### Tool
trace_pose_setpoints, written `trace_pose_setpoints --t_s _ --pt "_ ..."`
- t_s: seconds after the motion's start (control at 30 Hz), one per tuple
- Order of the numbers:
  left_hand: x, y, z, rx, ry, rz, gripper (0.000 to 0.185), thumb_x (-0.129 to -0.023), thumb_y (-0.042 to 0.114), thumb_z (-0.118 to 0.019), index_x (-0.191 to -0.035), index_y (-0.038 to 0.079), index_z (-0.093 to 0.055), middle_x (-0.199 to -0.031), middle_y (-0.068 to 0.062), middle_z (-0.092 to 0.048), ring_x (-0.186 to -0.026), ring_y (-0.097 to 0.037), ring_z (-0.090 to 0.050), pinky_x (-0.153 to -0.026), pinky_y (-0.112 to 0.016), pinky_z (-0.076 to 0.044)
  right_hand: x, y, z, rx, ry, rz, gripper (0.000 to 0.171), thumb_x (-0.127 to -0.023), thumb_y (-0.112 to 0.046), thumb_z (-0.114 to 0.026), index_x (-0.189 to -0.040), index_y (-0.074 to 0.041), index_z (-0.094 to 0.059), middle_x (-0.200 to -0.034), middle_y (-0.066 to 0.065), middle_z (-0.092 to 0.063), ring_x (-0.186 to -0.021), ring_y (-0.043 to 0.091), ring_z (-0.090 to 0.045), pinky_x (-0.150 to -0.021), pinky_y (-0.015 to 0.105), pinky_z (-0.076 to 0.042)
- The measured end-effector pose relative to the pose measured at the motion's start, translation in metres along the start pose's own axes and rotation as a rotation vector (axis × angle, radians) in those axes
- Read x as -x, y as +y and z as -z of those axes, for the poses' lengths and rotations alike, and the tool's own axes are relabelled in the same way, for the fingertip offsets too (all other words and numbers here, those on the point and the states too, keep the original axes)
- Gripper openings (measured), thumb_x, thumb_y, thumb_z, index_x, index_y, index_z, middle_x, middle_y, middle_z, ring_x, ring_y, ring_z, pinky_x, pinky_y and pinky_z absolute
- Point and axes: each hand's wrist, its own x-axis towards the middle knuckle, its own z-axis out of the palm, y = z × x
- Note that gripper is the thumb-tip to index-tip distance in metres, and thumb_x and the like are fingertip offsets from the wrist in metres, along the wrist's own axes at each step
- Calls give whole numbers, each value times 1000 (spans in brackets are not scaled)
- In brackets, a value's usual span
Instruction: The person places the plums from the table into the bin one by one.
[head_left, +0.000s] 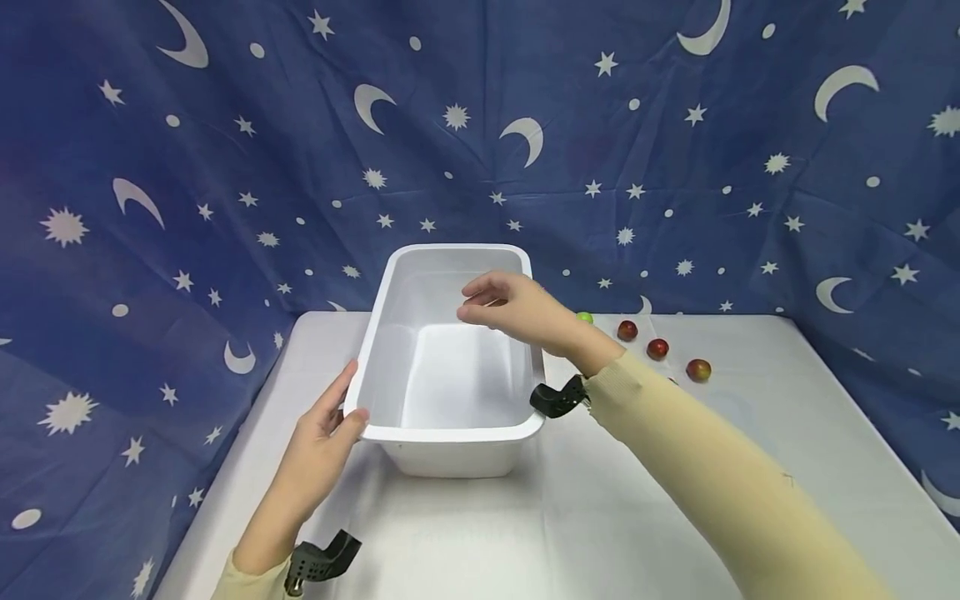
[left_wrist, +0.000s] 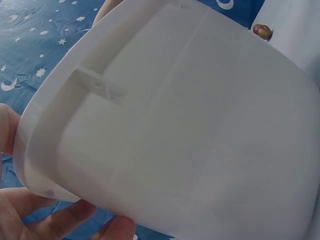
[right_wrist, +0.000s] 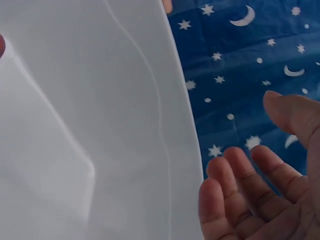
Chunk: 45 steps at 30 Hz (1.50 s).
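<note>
With the left hand pinching the white tub rim at lower left, keep it steady — right hand, fingers loosely curled and holding nothing, hovers mid-frame over the tub.

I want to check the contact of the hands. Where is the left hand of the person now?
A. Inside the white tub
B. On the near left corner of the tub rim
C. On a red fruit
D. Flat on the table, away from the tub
B: the left hand holds the near left corner of the rim of the white tub, thumb on the rim.
</note>
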Motion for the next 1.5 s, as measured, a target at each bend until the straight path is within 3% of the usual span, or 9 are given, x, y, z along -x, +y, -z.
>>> trace_pose_setpoints --t_s 0.17,0.27,0.5,0.87,1.07,1.27,1.5 --pt "0 0 0 15 -2 0 58 -101 16 -50 -152 32 -27 -156 -1 -25 -136 -29 -33 -94 -19 -39 18 7 28 -150 67 -3 48 -87 -34 -73 -127 -10 -59 -116 8 -64 -105 22 -60 -90 40 -50" --pt "0 -1 1 13 -8 -8 58 -102 16 -50 -152 34 -27 -156 -2 -25 -136 -30 -32 -94 -19 -39 29 19 47 -183 125 -30 52 -86 -36 -74 -127 -9 -57 -120 10 -62 -108 25 -60 -90 40 -50" --pt "0 -3 1 1 -21 -24 58 -102 21 -50 -153 30 -25 -156 -4 -23 -138 -33 -29 -98 -32 -38 59 59 78 -92 218 -135 58 -84 -46 -72 -130 -14 -55 -124 6 -59 -108 23 -57 -89 37 -49" --pt "0 -4 1 18 -23 -36 60 -101 20 -52 -155 23 -25 -156 -9 -24 -137 -36 -29 -93 -19 -39 101 134 104 10 253 -305 67 -86 -54 -66 -136 -13 -48 -128 9 -56 -112 26 -55 -93 41 -46" --pt "0 -3 1 16 -19 -38 59 -102 18 -51 -155 21 -24 -156 -9 -24 -136 -35 -31 -94 -23 -40 122 170 113 48 284 -374 74 -87 -54 -65 -140 -7 -44 -133 15 -52 -118 32 -49 -100 50 -40" --pt "0 -2 0 22 -29 -43 59 -102 18 -50 -154 28 -24 -156 -7 -23 -136 -35 -30 -95 -26 -40 140 196 118 100 323 -467 87 -81 -65 -64 -141 -5 -42 -136 18 -47 -123 35 -43 -103 57 -32" --pt "0 -1 0 30 -31 -34 58 -102 17 -49 -153 30 -24 -157 -7 -21 -138 -33 -27 -97 -35 -37 151 220 120 108 319 -545 92 -79 -66 -65 -144 -7 -39 -133 18 -49 -117 34 -47 -96 54 -37"
